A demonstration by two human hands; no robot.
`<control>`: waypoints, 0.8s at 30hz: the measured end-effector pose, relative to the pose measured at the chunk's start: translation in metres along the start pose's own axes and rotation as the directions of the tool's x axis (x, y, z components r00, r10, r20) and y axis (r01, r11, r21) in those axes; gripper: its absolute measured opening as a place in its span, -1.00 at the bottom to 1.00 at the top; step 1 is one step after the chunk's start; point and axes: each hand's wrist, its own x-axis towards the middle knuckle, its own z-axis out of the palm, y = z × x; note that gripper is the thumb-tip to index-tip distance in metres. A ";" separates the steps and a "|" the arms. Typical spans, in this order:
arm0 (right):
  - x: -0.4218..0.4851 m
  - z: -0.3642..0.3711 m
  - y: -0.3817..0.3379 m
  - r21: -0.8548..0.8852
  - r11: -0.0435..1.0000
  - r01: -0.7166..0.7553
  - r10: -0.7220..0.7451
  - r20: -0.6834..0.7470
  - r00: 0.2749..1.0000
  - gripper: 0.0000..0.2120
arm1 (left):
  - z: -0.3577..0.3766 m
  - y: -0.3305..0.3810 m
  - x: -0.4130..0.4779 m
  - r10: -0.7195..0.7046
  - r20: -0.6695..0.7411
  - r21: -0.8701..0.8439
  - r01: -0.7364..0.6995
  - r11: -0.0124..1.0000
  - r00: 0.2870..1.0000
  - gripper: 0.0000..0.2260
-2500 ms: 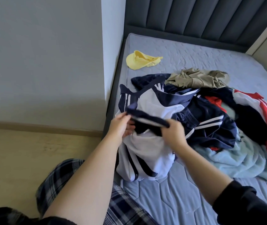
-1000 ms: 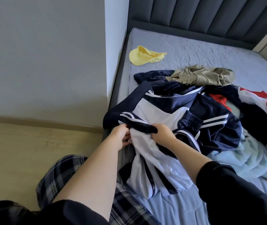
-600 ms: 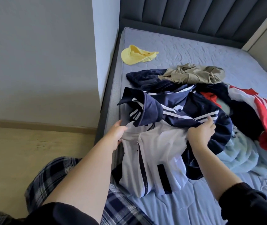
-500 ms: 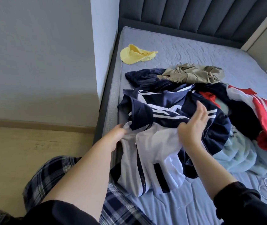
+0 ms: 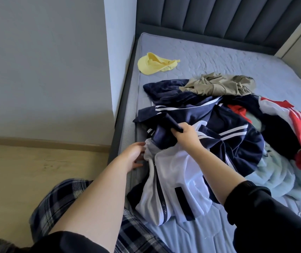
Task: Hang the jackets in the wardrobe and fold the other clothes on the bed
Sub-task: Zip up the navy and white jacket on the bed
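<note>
Centrally, the right grip (image 5: 188, 136) clutches a navy fold of the jacket (image 5: 179, 170); the left grip (image 5: 133, 156), slack, touches its white edge.

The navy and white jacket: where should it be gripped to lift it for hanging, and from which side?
At the navy collar end, reached from the near bed edge. The jacket lies zip up, hem nearest the person, so lifting there should let it hang straight. The right hand grips navy fabric there; the left hand touches the white front.
</note>
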 end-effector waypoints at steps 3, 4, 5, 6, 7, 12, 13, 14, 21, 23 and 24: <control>-0.010 -0.020 -0.010 0.621 0.720 -0.309 0.270 0.158 0.950 -0.69 | 0.001 0.001 0.001 0.011 -0.014 -0.018 -0.011 1.000 1.000 -0.69; -0.012 -0.025 -0.006 0.696 0.601 -0.393 0.340 0.222 0.914 -0.64 | 0.002 0.002 0.000 0.025 -0.031 -0.027 -0.026 0.999 0.999 -0.69; -0.014 -0.030 -0.002 0.716 0.546 -0.435 0.364 0.265 0.893 -0.65 | 0.002 0.004 -0.002 0.051 -0.062 -0.050 -0.054 0.997 0.997 -0.67; -0.017 -0.033 -0.003 0.680 0.531 -0.505 0.401 0.323 0.857 -0.70 | 0.002 0.006 -0.002 0.087 -0.102 -0.090 -0.096 0.991 0.991 -0.64; -0.016 -0.034 0.001 0.674 0.515 -0.530 0.445 0.319 0.837 -0.66 | 0.000 0.007 -0.001 0.133 -0.151 -0.135 -0.154 0.979 0.980 -0.56; -0.028 -0.037 0.022 0.722 0.429 -0.543 0.426 0.369 0.826 -0.64 | -0.006 0.015 0.001 0.406 -0.281 -0.019 -0.428 0.904 0.870 -0.09; -0.029 -0.038 0.026 0.720 0.426 -0.547 0.412 0.384 0.826 -0.65 | -0.005 0.017 0.000 0.468 -0.255 0.051 -0.471 0.881 0.846 -0.07; -0.028 -0.038 0.028 0.725 0.428 -0.539 0.395 0.387 0.833 -0.64 | -0.003 0.019 0.000 0.525 -0.206 0.144 -0.505 0.851 0.826 -0.09; -0.036 -0.049 0.020 0.789 0.386 -0.479 0.056 0.498 0.865 -0.34 | 0.006 0.008 -0.001 0.675 0.086 0.907 -0.338 0.251 0.733 -0.84; -0.036 -0.045 0.016 0.761 0.457 -0.461 0.150 0.445 0.883 -0.41 | 0.005 0.015 -0.007 0.721 0.008 0.870 -0.360 0.337 0.693 -0.85; -0.034 -0.043 0.014 0.736 0.524 -0.430 0.199 0.385 0.901 -0.49 | 0.004 0.022 -0.014 0.708 -0.066 0.778 -0.409 0.478 0.703 -0.86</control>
